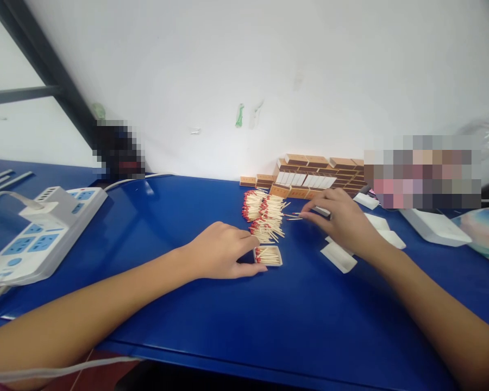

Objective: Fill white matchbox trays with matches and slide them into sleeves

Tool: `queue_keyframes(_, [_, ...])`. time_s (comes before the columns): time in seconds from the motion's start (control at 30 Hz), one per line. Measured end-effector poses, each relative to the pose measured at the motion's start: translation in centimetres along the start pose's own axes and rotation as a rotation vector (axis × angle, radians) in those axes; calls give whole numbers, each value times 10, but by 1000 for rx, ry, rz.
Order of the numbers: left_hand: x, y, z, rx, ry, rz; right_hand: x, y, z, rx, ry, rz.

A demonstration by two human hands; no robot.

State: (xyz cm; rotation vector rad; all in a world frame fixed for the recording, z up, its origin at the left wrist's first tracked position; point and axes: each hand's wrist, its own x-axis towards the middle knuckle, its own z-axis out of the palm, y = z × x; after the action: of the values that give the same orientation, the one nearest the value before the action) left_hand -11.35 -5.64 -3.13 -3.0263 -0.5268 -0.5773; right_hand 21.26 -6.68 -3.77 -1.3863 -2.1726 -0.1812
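Observation:
On the blue table, a small white matchbox tray holds matches with their red heads to the left. My left hand has its thumb and fingers closed around the tray's left end. Just behind the tray lies a large heap of loose matches, most with red heads leftward. Right of the heap, my right hand is pinched on a couple of matches at the fingertips. A dark-sided piece shows beneath that hand, partly hidden. Several white trays lie beside and under the right wrist.
Stacked matchboxes line the white wall, with a row of white pieces in front. A power strip with cables stands at left. A white box lies at right, near a blurred patch.

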Motion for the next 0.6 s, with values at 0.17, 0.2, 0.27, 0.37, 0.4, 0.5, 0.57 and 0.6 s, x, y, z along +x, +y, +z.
queue_keyframes(0.17, [0, 2, -1, 4, -1, 3, 3, -7, -1, 64, -59, 3])
queue_keyframes(0.2, [0, 2, -1, 2, -13, -3, 4, -7, -7, 53, -67, 40])
queue_keyframes(0.27, [0, 3, -1, 2, -41, -11, 3, -3, -23, 14, -96, 162])
queue_keyframes(0.37, [0, 4, -1, 10, -48, -10, 0, 9, -46, -124, -95, 356])
queue_keyframes(0.4, [0, 5, -1, 9, -39, -15, -2, 12, -51, -195, -62, 389])
queue_keyframes(0.5, [0, 7, -2, -14, -44, -29, -4, 19, -54, -356, 12, 438])
queue_keyframes(0.57, [0, 9, -2, -22, -67, -34, -4, 23, -51, -341, 37, 540])
queue_keyframes(0.6, [-1, 10, -2, -24, -72, -35, -3, 25, -50, -301, 61, 611])
